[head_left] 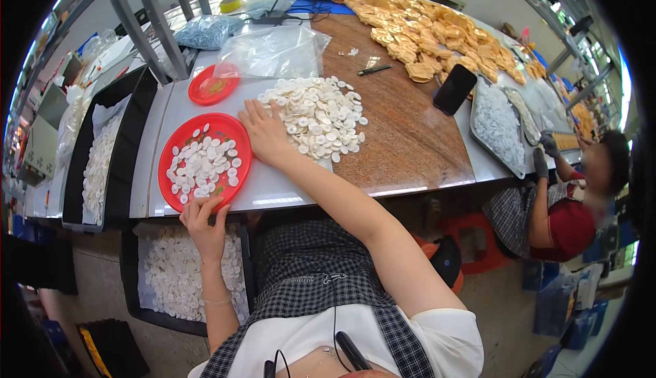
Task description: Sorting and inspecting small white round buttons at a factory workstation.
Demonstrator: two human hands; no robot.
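Note:
A round red plate (172,139) with white button-like discs (205,161) on it lies near the table's front edge. At its near rim my left hand (206,226) has its fingers bent, gripping the edge. My right hand (265,130) rests with outstretched fingers between this plate and a heap of white discs (320,117), touching the heap's left side. A smaller red plate (198,88) with a few yellowish pieces is just beyond. Below the table edge, by my left forearm, a black tray (131,275) holds many more white discs.
Another black tray (147,94) of discs stands left. Clear plastic bags (273,50) lie beyond the heap. A phone (455,89), a pen (374,70), golden packets (437,29) and a metal tray (523,171) spread rightward. A gloved co-worker (564,207) sits at right.

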